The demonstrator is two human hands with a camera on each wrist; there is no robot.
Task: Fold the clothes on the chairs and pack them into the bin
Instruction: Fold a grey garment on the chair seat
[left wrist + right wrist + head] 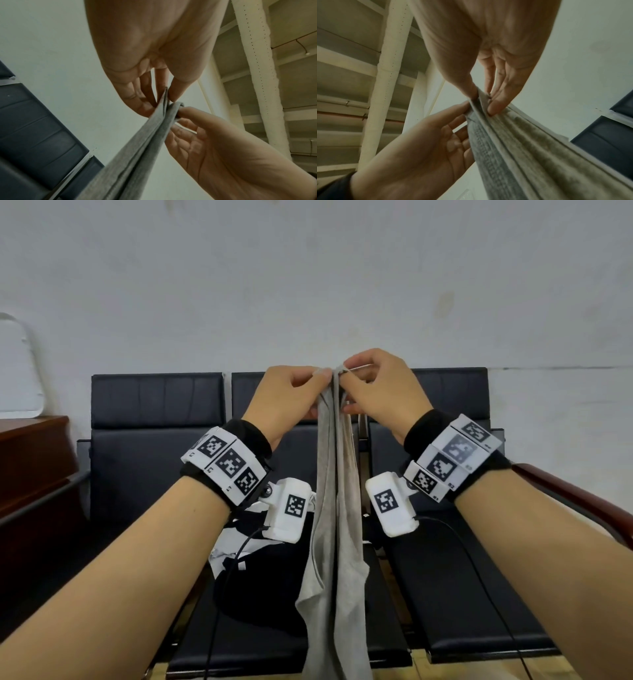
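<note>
Above the chairs [157, 440], left hand [284, 395] and right hand [383, 392] pinch the grey garment [337, 525].

The hanging garment [337, 508] serves as the landmark. The left hand [281, 398] pinches its top edge from the left, the right hand [383, 392] from the right, fingertips nearly meeting. Behind the garment stands the middle chair [260, 635] of a row; the left chair [154, 440] is to the garment's left, the right chair [455, 594] to its right. Another garment [260, 583] lies on the middle chair's seat, just left of the hanging garment. A cabinet [30, 460] stands far left, beyond the left chair. A wall [308, 285] rises behind everything.
</note>
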